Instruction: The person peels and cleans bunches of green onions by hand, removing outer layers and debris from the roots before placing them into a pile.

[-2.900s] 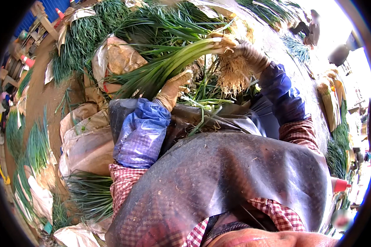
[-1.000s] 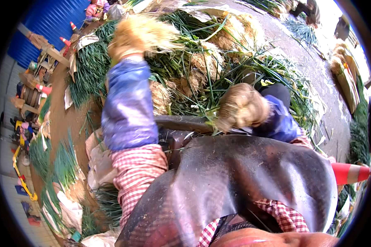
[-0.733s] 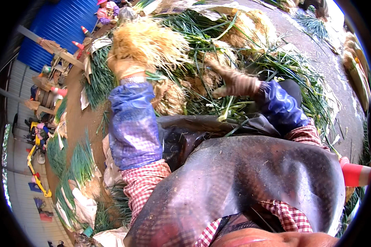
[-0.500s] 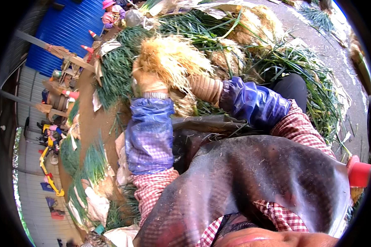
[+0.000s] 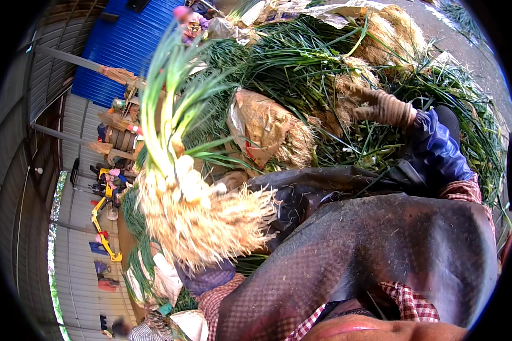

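Note:
A big bunch of scallions [image 5: 202,210] is raised at the left, pale shaggy roots toward me and green leaves fanning up and away. My left hand is hidden behind these roots; only its blue sleeve [image 5: 207,277] shows below, and the bunch hangs on that arm, clear of the pile. My right hand [image 5: 375,108], in a brown ribbed glove, is stretched out over the pile at the right, fingers apart and holding nothing. It is nearest to a root clump [image 5: 352,79] of another scallion bundle. A torn brown paper wrapper [image 5: 261,122] lies between the hands with roots beside it.
Piled scallions [image 5: 290,54] spread across the far side, with more root bundles [image 5: 389,34] at far right. A dark apron [image 5: 352,250] covers my lap. Another person [image 5: 193,25] sits far off by a blue wall [image 5: 125,45]. White sacks [image 5: 168,278] lie at left.
The scallion bunch has come up and toward me on the left, its leaves now in sight. My right hand has left its roots and moved right. The paper wrapper is now uncovered.

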Demonstrator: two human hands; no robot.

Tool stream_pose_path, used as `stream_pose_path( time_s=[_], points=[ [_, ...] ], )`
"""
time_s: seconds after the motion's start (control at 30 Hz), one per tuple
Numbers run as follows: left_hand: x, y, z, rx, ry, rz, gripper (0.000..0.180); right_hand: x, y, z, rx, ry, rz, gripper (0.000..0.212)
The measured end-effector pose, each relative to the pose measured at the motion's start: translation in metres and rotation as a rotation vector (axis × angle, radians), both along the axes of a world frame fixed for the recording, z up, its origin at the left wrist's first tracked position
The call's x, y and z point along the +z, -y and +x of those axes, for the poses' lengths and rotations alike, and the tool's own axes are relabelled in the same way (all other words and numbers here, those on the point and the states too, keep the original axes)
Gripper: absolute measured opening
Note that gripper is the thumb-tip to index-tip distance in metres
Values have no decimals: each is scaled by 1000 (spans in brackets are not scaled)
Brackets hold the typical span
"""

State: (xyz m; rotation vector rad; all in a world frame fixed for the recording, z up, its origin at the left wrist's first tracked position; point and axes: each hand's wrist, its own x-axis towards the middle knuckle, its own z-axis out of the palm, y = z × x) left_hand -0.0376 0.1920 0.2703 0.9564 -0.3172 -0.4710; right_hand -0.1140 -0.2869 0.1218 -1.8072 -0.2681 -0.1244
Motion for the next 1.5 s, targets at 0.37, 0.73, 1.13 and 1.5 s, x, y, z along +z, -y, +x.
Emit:
stream_pose_path(
  time_s=[0.37,0.73,1.13,1.5],
  points=[
    [-19,45,-35,-522,-33,405,59,78,-104,11,633,-190,538,75],
    [-38,40,-83,-486,-59,810,46,-110,48,64,-393,-422,1097,44],
    [-47,61,-67,-589,17,791,45,-40,410,-142,-1405,-97,416,43],
    [-51,79,-69,-716,181,919,30,46,-40,-7,129,348,-676,43]
  ],
)
